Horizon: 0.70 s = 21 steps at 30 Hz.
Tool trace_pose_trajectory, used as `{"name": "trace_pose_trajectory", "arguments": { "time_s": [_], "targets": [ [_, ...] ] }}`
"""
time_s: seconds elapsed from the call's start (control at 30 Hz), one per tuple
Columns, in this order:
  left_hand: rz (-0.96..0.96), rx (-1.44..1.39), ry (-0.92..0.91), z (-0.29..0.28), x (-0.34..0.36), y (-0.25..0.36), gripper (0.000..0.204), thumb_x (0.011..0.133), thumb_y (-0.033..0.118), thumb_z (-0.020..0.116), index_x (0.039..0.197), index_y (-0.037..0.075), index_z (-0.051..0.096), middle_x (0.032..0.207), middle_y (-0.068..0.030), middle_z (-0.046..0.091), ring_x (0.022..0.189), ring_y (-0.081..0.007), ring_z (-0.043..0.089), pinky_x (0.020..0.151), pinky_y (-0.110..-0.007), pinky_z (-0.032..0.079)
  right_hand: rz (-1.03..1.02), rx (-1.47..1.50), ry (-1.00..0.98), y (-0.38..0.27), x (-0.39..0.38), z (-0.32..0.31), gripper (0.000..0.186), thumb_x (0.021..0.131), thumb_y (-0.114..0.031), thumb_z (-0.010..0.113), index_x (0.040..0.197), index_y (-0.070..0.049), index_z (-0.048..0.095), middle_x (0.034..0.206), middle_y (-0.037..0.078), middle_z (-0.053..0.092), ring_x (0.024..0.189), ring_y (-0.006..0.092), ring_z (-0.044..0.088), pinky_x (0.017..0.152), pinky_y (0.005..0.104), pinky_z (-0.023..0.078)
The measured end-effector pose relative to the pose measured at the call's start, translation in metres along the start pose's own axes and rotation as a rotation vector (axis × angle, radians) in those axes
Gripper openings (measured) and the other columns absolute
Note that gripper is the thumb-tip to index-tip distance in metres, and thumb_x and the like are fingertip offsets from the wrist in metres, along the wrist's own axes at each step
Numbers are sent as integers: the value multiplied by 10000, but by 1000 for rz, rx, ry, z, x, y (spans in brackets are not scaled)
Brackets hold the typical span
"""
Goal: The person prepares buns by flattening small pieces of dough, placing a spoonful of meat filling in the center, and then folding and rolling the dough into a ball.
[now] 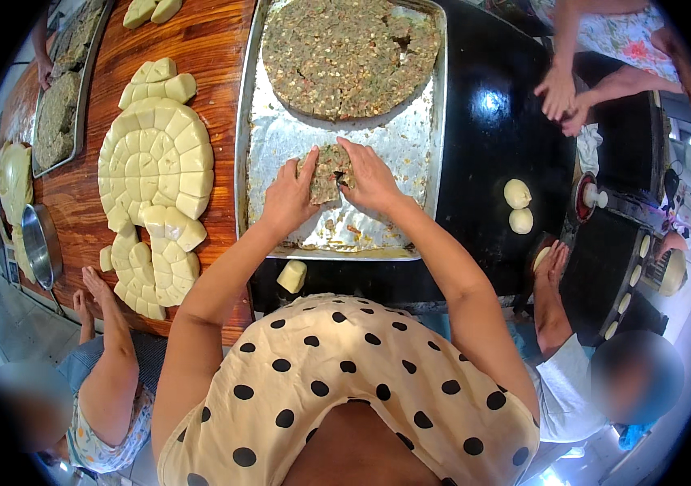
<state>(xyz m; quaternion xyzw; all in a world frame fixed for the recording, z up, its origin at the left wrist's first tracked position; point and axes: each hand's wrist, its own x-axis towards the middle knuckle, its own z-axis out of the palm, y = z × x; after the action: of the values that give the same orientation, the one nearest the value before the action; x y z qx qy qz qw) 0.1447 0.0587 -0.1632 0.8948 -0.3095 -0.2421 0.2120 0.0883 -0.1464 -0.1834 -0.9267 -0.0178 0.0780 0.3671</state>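
A wide metal tray (268, 154) lies in front of me. At its far end sits a large round slab of coarse, greenish-brown filling (345, 61) with visible nut bits and a broken notch on its right. Nearer to me, a small block of the same filling (327, 172) rests on the tray between my hands. My left hand (287, 197) grips its left side, fingers bent. From the right my right hand (371, 180) closes on the other side. Something small and dark shows by the right thumb; I cannot make it out.
Left of the tray, cut pale dough (155, 158) covers a wooden table (220, 49). One dough piece (292, 276) lies near my waist. Two dough balls (517, 194) sit on the black worktop (483, 162). Co-workers' hands (557, 93) are at both sides; a metal bowl (42, 243) stands left.
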Motion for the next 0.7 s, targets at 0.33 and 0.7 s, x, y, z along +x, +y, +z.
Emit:
{"name": "trace_pose_trajectory", "arguments": {
  "time_s": [0.33, 0.7],
  "targets": [
    [140, -39, 158, -44, 19, 19, 1129, 627, 132, 855, 1544, 210, 202, 1292, -192, 468, 1143, -404, 528, 858, -458, 519, -35, 33, 239, -21, 13, -43, 836, 701, -118, 756, 1419, -51, 332, 1283, 213, 500, 1197, 398, 487, 1021, 440, 424],
    [311, 138, 408, -142, 185, 19, 1119, 650, 198, 852, 1545, 260, 183, 1277, -192, 495, 1081, -409, 578, 843, -463, 523, -167, -204, 529, 12, 160, -147, 828, 686, -146, 779, 1396, -75, 360, 1265, 205, 519, 1178, 398, 512, 974, 458, 458]
  ]
}}
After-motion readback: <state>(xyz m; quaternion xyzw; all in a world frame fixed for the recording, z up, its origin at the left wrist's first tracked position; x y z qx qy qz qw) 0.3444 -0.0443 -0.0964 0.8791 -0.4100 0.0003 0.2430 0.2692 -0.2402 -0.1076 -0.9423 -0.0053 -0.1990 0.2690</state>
